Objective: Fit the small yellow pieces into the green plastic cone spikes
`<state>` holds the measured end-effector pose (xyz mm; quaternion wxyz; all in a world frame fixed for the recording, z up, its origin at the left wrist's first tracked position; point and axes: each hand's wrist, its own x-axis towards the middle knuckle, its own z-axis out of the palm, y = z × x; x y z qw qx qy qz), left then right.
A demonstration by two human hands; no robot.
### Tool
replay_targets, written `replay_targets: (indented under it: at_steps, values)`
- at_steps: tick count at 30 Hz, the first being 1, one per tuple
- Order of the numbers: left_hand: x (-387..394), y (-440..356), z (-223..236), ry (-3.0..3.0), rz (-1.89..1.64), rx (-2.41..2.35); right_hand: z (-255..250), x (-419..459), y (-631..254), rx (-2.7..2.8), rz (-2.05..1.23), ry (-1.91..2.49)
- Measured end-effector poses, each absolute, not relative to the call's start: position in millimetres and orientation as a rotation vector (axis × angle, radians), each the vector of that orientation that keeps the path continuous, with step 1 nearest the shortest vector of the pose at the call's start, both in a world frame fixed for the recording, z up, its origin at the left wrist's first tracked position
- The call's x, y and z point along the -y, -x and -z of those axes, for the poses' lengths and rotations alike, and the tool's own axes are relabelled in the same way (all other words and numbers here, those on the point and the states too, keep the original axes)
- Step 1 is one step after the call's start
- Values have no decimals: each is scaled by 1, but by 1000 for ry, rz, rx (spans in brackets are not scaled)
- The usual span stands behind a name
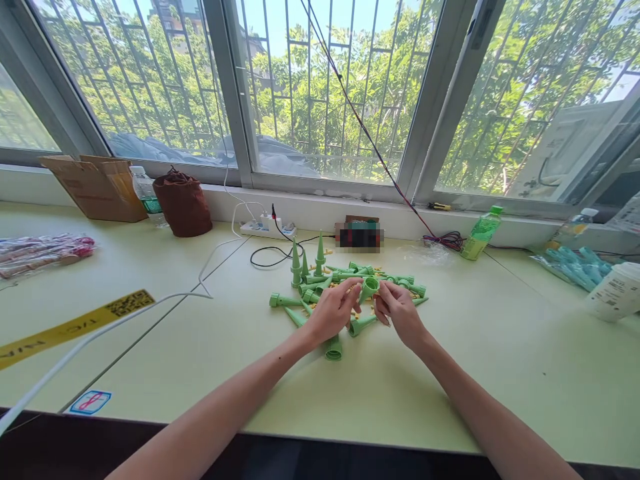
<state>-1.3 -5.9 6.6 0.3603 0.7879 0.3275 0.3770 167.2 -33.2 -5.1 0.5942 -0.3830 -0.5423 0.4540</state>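
Handling green cone (369, 294) | left hand (336, 310): fingers clamped on one side; right hand (401, 315): fingers clamped opposite | any shift would call for steady grips

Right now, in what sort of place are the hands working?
Probably an indoor workroom: a long table below barred windows, with a power strip and a pile of green plastic spikes.

Pale green worktop (210, 373) had dark seam (135, 343) on left part. In middle, green cones (333, 349) lay scattered, few standing upright. Behind were power strip (253, 230) and black cable (260, 265). Toward left: cardboard box (95, 190), brown bag (183, 203). Toward right: green bottle (481, 235), white cup (616, 291).
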Motion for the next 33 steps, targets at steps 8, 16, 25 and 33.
replay_targets:
  at_steps: [8, 16, 25, 33]
  values:
    - [7, 1, -7, -1989, -960, -840, 4, 35, -167, 1328, -1069, 882]
    - [9, 3, -12, -2004, -953, -876, 6, 35, -169, 1346, -1101, 871]
    - [9, 5, -17, -2039, -950, -874, 3, 36, -168, 1342, -1065, 906]
    - [7, 4, -15, -2087, -965, -844, 7, 33, -169, 1289, -1084, 958]
